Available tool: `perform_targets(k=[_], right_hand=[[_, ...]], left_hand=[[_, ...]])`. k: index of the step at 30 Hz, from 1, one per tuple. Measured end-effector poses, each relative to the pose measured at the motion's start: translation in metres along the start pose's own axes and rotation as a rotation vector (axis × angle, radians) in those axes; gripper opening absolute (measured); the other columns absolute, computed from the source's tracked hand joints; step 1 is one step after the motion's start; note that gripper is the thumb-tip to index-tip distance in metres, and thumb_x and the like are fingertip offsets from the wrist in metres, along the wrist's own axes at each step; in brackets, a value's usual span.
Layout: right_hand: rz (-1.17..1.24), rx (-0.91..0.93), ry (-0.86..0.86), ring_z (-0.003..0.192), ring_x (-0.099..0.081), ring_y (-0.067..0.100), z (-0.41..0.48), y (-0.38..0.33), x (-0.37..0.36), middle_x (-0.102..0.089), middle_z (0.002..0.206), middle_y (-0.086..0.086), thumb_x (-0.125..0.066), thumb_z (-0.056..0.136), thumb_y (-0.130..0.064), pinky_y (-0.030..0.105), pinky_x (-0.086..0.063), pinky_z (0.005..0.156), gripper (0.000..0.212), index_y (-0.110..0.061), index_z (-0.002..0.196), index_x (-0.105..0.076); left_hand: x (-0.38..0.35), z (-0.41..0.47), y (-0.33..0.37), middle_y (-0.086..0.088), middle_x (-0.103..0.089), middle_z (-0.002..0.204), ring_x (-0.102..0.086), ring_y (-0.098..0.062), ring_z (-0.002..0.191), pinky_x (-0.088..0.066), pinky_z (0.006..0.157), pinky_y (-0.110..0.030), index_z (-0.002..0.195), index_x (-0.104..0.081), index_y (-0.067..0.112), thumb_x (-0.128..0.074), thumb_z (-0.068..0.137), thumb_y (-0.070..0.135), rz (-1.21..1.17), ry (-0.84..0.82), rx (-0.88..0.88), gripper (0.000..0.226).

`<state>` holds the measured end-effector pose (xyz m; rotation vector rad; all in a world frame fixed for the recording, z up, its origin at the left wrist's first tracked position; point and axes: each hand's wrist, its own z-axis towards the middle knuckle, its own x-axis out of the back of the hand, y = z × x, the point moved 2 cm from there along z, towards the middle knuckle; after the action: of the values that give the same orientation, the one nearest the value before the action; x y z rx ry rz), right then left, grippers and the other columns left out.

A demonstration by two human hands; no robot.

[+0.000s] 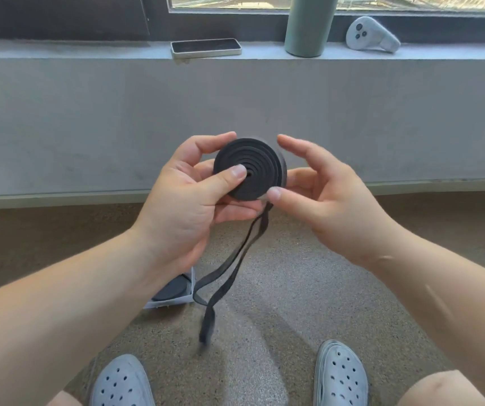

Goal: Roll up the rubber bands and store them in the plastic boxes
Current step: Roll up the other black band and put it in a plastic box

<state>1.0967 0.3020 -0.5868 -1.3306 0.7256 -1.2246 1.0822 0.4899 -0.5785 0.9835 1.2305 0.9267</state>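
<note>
A black rubber band (pixel 253 168) is wound into a flat coil in front of me, with a loose looped tail hanging down toward the floor. My left hand (pixel 188 197) grips the coil, thumb pressed on its centre and fingers curled behind it. My right hand (pixel 323 194) touches the coil's lower right edge with its thumb tip; its fingers are spread and lightly bent beside the coil. On the floor below my left forearm stands a clear plastic box (pixel 190 291) holding another rolled black band, partly hidden by the arm.
A grey low wall runs across ahead, with a sill carrying a phone (pixel 206 47), a green bottle (pixel 308 27) and a white controller (pixel 371 35). My two feet in pale clogs (pixel 340 376) rest on the speckled floor at the bottom.
</note>
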Motion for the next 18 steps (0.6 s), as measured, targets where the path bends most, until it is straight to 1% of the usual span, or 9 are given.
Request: perform_targets(k=[1, 3, 5, 7, 9, 12, 14, 16, 18], right_hand=[[0.024, 0.021, 0.019, 0.098, -0.074, 0.02, -0.001, -0.001, -0.001, -0.077, 0.102, 0.005, -0.079, 0.081, -0.024, 0.036, -0.056, 0.093, 0.067, -0.021, 0.141, -0.049], [0.012, 0.076, 0.07, 0.091, -0.075, 0.026, -0.001, -0.001, -0.002, -0.077, 0.097, 0.007, -0.085, 0.079, -0.019, 0.045, -0.058, 0.09, 0.056, -0.019, 0.128, -0.058], [-0.008, 0.106, 0.131, 0.086, -0.075, 0.031, 0.0, 0.0, -0.002, -0.077, 0.091, 0.008, -0.083, 0.078, -0.016, 0.053, -0.058, 0.089, 0.047, -0.02, 0.12, -0.064], [-0.006, 0.112, 0.154, 0.084, -0.073, 0.036, 0.0, 0.001, -0.001, -0.076, 0.089, 0.01, -0.079, 0.079, -0.013, 0.056, -0.057, 0.087, 0.043, -0.018, 0.121, -0.067], [0.002, 0.103, 0.16, 0.089, -0.071, 0.04, 0.001, 0.001, 0.001, -0.076, 0.092, 0.012, -0.077, 0.081, -0.009, 0.057, -0.056, 0.088, 0.043, -0.018, 0.122, -0.07], [-0.015, 0.072, 0.139, 0.095, -0.073, 0.033, 0.002, -0.001, 0.008, -0.077, 0.1, 0.01, -0.077, 0.081, -0.014, 0.054, -0.056, 0.093, 0.042, -0.022, 0.122, -0.071], [-0.008, 0.043, 0.077, 0.098, -0.073, 0.02, 0.003, -0.002, 0.013, -0.078, 0.103, 0.002, -0.074, 0.087, -0.01, 0.041, -0.057, 0.095, 0.04, -0.017, 0.125, -0.069], [-0.029, 0.019, 0.022, 0.093, -0.072, 0.012, 0.002, -0.002, 0.013, -0.077, 0.097, -0.008, -0.065, 0.095, -0.005, 0.031, -0.056, 0.093, 0.036, -0.014, 0.13, -0.066], [-0.071, 0.007, -0.001, 0.09, -0.072, 0.01, 0.001, 0.0, 0.009, -0.075, 0.091, -0.014, -0.06, 0.099, -0.007, 0.034, -0.056, 0.094, 0.036, -0.014, 0.134, -0.063]], left_hand=[[0.0, 0.0, 0.001, -0.01, -0.075, 0.092, -0.073, -0.033, 0.066, -0.062, 0.057, -0.033, 0.12, -0.058, 0.022, -0.06, 0.094, 0.002, -0.009, 0.0, -0.006, 0.033], [-0.001, 0.0, 0.002, -0.01, -0.075, 0.093, -0.074, -0.033, 0.068, -0.062, 0.056, -0.032, 0.119, -0.058, 0.022, -0.059, 0.094, 0.002, -0.019, -0.003, -0.013, 0.032], [-0.002, 0.0, 0.002, -0.009, -0.075, 0.091, -0.074, -0.032, 0.066, -0.062, 0.057, -0.033, 0.119, -0.058, 0.023, -0.06, 0.094, 0.001, -0.019, -0.005, -0.012, 0.032], [-0.001, 0.0, 0.002, -0.008, -0.075, 0.09, -0.073, -0.032, 0.064, -0.062, 0.057, -0.033, 0.118, -0.058, 0.023, -0.06, 0.094, 0.001, -0.013, 0.001, -0.01, 0.032], [0.0, 0.0, 0.003, -0.008, -0.075, 0.09, -0.073, -0.032, 0.064, -0.062, 0.056, -0.033, 0.117, -0.059, 0.024, -0.061, 0.094, 0.002, -0.003, 0.015, -0.014, 0.032], [0.002, 0.001, 0.003, -0.006, -0.075, 0.087, -0.072, -0.032, 0.063, -0.062, 0.056, -0.033, 0.118, -0.059, 0.023, -0.061, 0.095, 0.001, 0.012, 0.048, -0.016, 0.032], [0.003, 0.001, 0.003, -0.006, -0.075, 0.086, -0.072, -0.032, 0.062, -0.062, 0.056, -0.033, 0.119, -0.059, 0.022, -0.061, 0.095, 0.001, 0.019, 0.072, -0.01, 0.032], [0.004, 0.001, 0.001, -0.007, -0.075, 0.086, -0.072, -0.032, 0.063, -0.062, 0.055, -0.032, 0.12, -0.059, 0.022, -0.061, 0.095, 0.002, 0.014, 0.093, 0.004, 0.032], [0.004, 0.001, 0.0, -0.008, -0.075, 0.087, -0.072, -0.032, 0.062, -0.061, 0.055, -0.032, 0.12, -0.059, 0.021, -0.061, 0.095, 0.002, -0.006, 0.114, 0.022, 0.031]])
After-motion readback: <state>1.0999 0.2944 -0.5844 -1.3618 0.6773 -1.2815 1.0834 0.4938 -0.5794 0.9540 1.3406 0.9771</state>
